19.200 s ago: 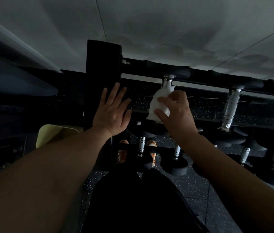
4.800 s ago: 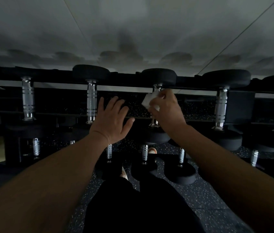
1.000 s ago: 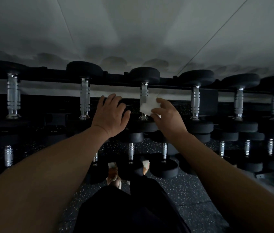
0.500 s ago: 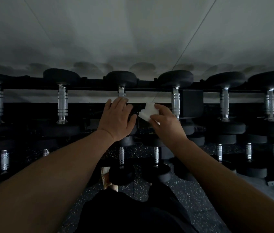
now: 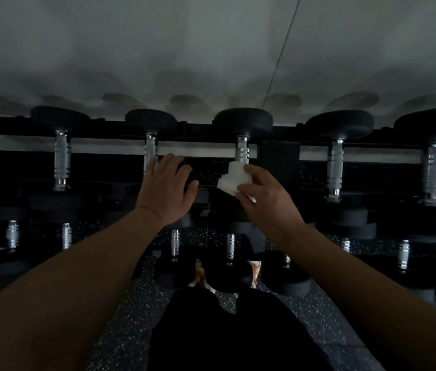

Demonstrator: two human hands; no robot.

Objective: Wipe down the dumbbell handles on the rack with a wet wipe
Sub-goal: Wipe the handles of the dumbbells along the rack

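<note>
Wipe (image 5: 234,178), white and folded, pinched between thumb and fingers (image 5: 249,170) of the right hand (image 5: 267,202); it sits against the lower part of a chrome dumbbell handle (image 5: 241,151) on the top tier of the rack (image 5: 279,162). Handle's lower half hidden behind wipe and hand. Left hand (image 5: 164,190) rests flat, fingers relaxed and slightly spread, on a dark dumbbell head just left; contact surface hard to make out in the dim light. Neighbouring handle (image 5: 150,151) partly covered by left fingertips. Rack holds further dumbbells on lower tiers, ends cut off at both frame edges. Speckled floor (image 5: 142,303) below.
</note>
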